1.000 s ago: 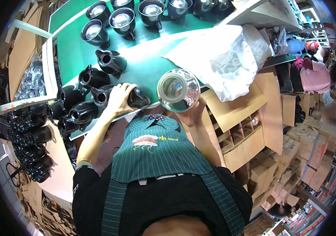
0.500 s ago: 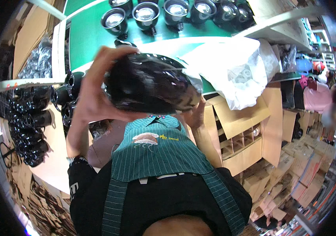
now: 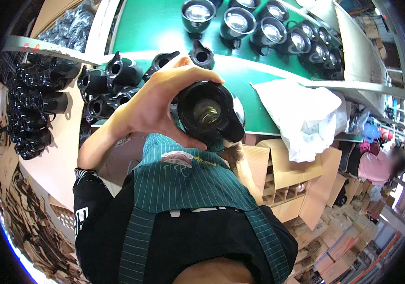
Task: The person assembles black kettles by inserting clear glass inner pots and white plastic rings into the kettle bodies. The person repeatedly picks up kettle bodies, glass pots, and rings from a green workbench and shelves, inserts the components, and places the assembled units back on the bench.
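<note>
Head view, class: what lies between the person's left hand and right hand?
In the head view, a black spouted piece lies between the left hand and the right hand.

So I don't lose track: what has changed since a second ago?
The left hand lifted the black spouted piece from the edge of the green table and brought it rightward, over the glass jar. The right hand still has the jar. The view shifted; the white bag and black cups stayed put.
</note>
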### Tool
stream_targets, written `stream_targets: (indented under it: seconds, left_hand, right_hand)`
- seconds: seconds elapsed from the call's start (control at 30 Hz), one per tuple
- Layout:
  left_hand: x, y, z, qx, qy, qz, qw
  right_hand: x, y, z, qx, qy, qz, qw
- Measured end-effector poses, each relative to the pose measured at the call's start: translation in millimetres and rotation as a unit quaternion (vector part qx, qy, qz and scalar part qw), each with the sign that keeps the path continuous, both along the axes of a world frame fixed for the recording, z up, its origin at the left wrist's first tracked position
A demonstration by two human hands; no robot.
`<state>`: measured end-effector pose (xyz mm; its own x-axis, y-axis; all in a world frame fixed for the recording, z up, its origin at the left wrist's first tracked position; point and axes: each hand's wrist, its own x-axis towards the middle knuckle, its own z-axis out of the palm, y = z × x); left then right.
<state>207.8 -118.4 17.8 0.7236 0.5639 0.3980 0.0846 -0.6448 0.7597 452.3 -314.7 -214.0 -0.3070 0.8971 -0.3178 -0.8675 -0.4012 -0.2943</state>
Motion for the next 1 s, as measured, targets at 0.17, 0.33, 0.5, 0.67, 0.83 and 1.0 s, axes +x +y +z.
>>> stream_targets:
  seconds: [0.17,0.33,0.5,0.67,0.83,1.0]
  left_hand:
    - [-41.1,25.1,-0.7,0.008,-0.022,-0.023,0.999]
    - [-76.9,56.5,6.3,-0.001,-0.040,-0.050,0.998]
    - [-93.1,70.8,7.4,0.022,-0.058,-0.012,0.998]
    - [-97.2,75.4,1.7,-0.009,-0.100,0.046,0.994]
    - [-99.8,79.1,-1.4,0.028,-0.100,0.092,0.990]
    - [-103.9,82.5,-9.1,0.056,-0.089,0.144,0.984]
  right_hand:
    - [-24.3,30.3,-45.4,-0.044,0.071,0.026,0.996]
    - [-35.3,56.9,-54.6,0.008,0.015,0.094,0.995]
    - [-43.5,91.2,-20.9,-0.023,-0.041,0.080,0.996]
    - [-36.9,131.5,21.0,-0.015,-0.079,0.058,0.995]
    - [-33.4,162.4,45.0,0.001,-0.094,0.045,0.995]
    - [-32.8,169.8,50.6,-0.001,-0.100,0.045,0.994]
